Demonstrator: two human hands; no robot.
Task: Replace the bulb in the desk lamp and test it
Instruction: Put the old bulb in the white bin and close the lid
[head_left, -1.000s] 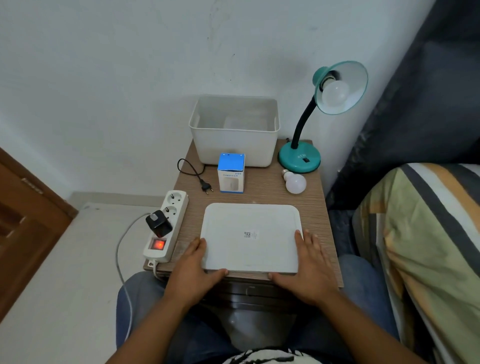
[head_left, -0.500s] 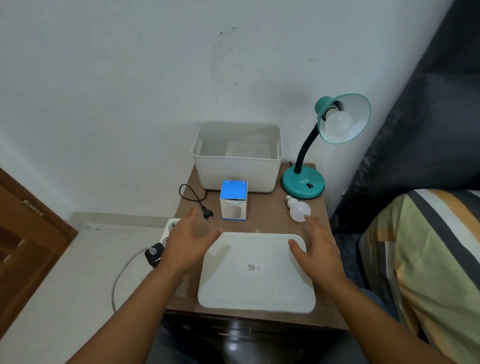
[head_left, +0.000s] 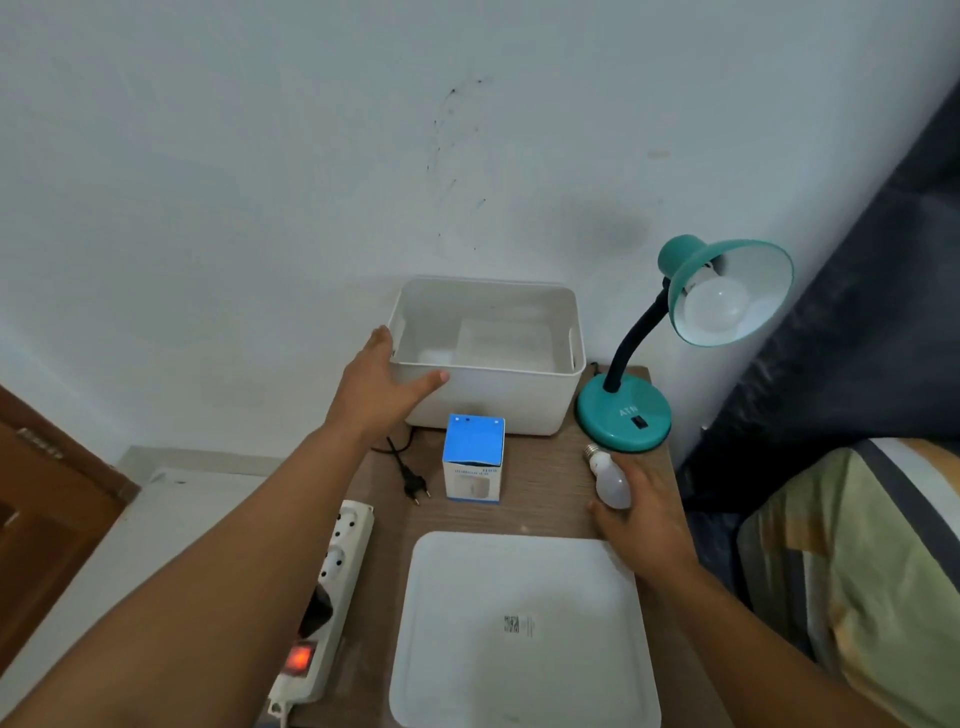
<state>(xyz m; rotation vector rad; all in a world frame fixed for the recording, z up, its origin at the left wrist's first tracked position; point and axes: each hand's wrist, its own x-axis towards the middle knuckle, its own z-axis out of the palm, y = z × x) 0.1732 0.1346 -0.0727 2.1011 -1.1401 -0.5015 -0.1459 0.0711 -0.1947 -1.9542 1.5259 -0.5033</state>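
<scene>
Two hands are out over the bench (head_left: 540, 512): left at the white bin, right at the loose bulb.

I note my left hand (head_left: 378, 384) spread open against the bin's (head_left: 498, 395) near-left corner, thumb on its front wall. My right hand (head_left: 641, 506) cups the loose bulb (head_left: 609, 480) lying beside the teal desk lamp's (head_left: 623, 415) base; fingers curl around it, grip not confirmed. A second bulb (head_left: 714, 312) sits in the lamp's shade.
</scene>
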